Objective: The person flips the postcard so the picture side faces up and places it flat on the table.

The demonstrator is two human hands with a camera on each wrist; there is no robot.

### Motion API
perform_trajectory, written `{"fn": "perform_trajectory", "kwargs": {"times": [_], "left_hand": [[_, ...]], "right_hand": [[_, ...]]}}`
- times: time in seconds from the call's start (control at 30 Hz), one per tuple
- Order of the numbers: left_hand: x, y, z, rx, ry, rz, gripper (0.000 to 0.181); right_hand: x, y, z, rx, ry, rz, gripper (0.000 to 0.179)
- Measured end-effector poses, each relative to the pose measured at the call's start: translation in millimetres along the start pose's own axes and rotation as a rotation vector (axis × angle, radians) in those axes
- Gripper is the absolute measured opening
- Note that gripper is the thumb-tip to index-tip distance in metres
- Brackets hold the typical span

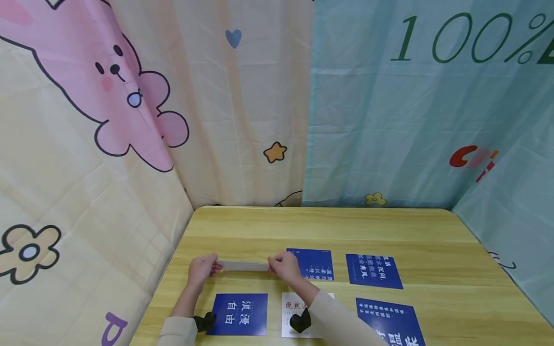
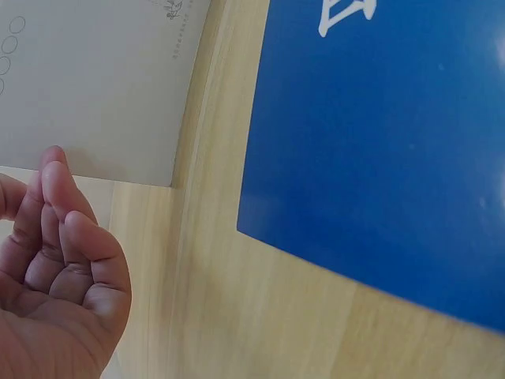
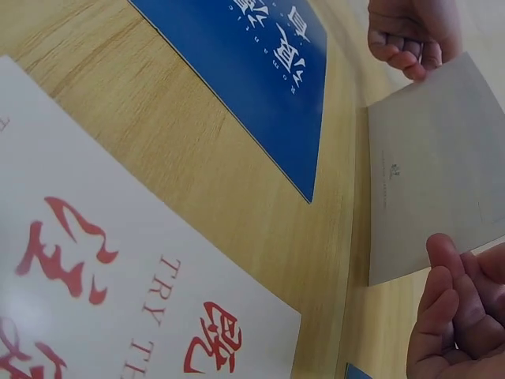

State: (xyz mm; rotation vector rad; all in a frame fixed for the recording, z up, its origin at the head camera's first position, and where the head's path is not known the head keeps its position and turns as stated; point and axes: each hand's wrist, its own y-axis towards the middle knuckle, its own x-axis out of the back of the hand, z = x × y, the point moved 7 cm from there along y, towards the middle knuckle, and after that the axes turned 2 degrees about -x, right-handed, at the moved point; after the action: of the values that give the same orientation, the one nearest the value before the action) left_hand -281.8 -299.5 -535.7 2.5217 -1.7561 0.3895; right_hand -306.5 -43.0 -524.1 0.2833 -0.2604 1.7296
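A postcard [image 1: 242, 265] is held up between both hands near the middle left of the table. Its pale back, with small printed circles and faint lettering, shows in the left wrist view. The left hand [image 1: 201, 271] pinches one end and the right hand [image 1: 286, 267] pinches the other. In the right wrist view the postcard [image 3: 434, 166] stands tilted above the wood. Just below it lies a blue card [image 1: 240, 315] with white characters. A white card [image 1: 286, 315] with red characters is partly covered by the right forearm. The right hand overlaps another blue card's edge [image 1: 318, 262].
Two more blue cards lie to the right, an upper one [image 1: 374, 271] and a lower one [image 1: 389, 322] cut by the frame's bottom. The wooden table [image 1: 329, 223] ends against printed curtains [image 1: 242, 105] at the back and sides.
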Motion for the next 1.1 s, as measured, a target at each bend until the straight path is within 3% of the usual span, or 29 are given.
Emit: {"fn": "perform_trajectory", "kwargs": {"times": [0.4,0.73,0.8,1.03,1.1], "left_hand": [[-0.4,-2.7,6.6,-0.019,0.038,-0.001,0.028],[-3.9,-3.3,7.4,-0.034,0.178,0.022,0.026],[-4.8,-3.0,6.7,-0.057,0.22,0.026,0.027],[-14.2,-7.4,-8.4,-0.191,0.507,0.028,0.032],[-17.9,-9.1,-12.7,-0.209,0.544,0.034,0.035]], "right_hand": [[-4.1,-0.9,-5.7,0.031,-0.123,-0.03,0.026],[-3.5,-0.4,-10.4,0.023,-0.17,-0.041,0.028],[-3.7,0.2,-10.9,0.021,-0.174,-0.041,0.029],[-5.9,5.5,-9.1,0.049,-0.236,-0.054,0.041],[-6.5,7.2,-8.2,0.052,-0.26,-0.057,0.047]]}}
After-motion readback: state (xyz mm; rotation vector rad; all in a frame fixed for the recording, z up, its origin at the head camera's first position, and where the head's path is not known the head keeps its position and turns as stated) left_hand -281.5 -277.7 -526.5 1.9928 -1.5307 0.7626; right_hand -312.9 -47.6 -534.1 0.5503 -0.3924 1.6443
